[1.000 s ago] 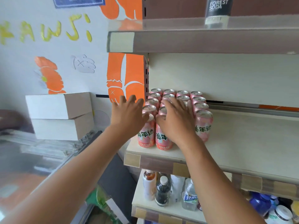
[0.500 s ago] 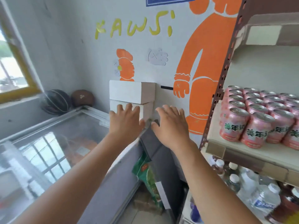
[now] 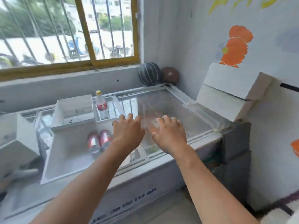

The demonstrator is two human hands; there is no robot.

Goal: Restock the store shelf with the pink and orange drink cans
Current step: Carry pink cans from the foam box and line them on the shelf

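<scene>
Within tray, cans lying, ends toward viewer

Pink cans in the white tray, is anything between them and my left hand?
Nothing visible. The two pink cans lie uncovered in the open white tray, just left of the left hand. The water bottle stands farther back, off that path.

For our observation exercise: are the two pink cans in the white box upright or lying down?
Lying down: the cans show their long sides upward.
</scene>
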